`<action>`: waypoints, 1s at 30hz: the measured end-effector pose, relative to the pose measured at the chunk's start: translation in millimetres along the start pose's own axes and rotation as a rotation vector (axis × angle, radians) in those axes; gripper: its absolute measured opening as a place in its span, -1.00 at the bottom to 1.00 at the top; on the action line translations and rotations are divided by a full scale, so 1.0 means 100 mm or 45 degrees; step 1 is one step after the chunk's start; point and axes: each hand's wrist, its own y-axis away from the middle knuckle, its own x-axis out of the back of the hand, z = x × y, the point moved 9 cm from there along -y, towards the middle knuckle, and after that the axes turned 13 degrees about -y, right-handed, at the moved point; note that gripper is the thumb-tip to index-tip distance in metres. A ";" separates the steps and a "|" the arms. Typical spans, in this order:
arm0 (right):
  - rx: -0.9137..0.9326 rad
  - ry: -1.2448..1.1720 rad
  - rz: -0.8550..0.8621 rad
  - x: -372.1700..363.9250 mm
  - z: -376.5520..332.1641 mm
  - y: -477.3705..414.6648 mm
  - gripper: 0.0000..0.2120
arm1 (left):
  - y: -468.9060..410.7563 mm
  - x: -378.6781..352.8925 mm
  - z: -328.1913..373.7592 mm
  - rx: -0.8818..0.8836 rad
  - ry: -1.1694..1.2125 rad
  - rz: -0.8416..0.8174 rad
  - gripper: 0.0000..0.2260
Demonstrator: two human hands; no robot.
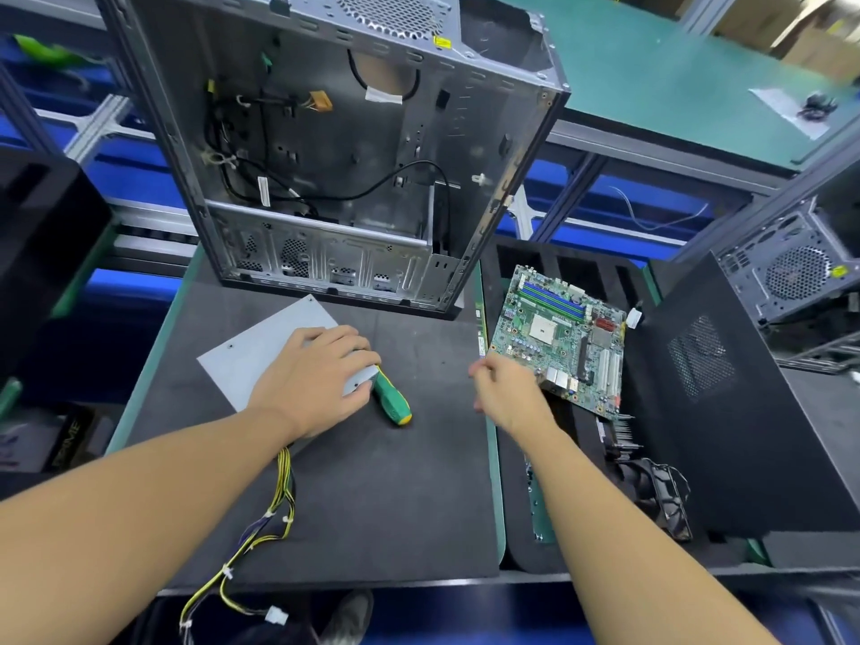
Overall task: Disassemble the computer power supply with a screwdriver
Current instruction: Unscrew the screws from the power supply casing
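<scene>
Head view, and I've got the left hand (312,379) down on the grey metal power supply box (260,351), which lies flat on the black foam mat (395,495). The palm is on top, with fingers and thumb curled round the box's near right corner, so that's a firm grasp. The green-handled screwdriver with a yellow butt (393,398) lies on the mat just beside those fingertips. The bundle of yellow and black wires (279,495) trails from under the wrist and off the near edge.

The right hand (505,388) hovers by the green motherboard (563,337) with its fingertips drawn together. I can't tell if it pinches anything. Behind stands the open grey steel computer case (349,155), and its small yellow sticker (442,41) is too blurred to read.
</scene>
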 end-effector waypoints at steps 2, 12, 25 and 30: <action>0.080 0.062 -0.235 -0.38 -0.26 -0.02 -0.88 | 0.00 0.01 0.00 -0.004 0.003 0.014 -0.72; 0.146 0.551 -0.390 -1.35 -0.17 0.05 -0.64 | -0.03 0.04 -0.02 0.004 0.085 0.083 -0.73; -0.110 0.363 -0.483 -1.39 -0.08 -0.17 -0.64 | -0.03 -0.18 -0.18 0.276 -0.087 -0.265 -0.19; -0.120 0.392 -0.493 -1.43 -0.07 -0.15 -0.55 | 0.04 -0.35 -0.53 0.562 0.008 -0.698 0.14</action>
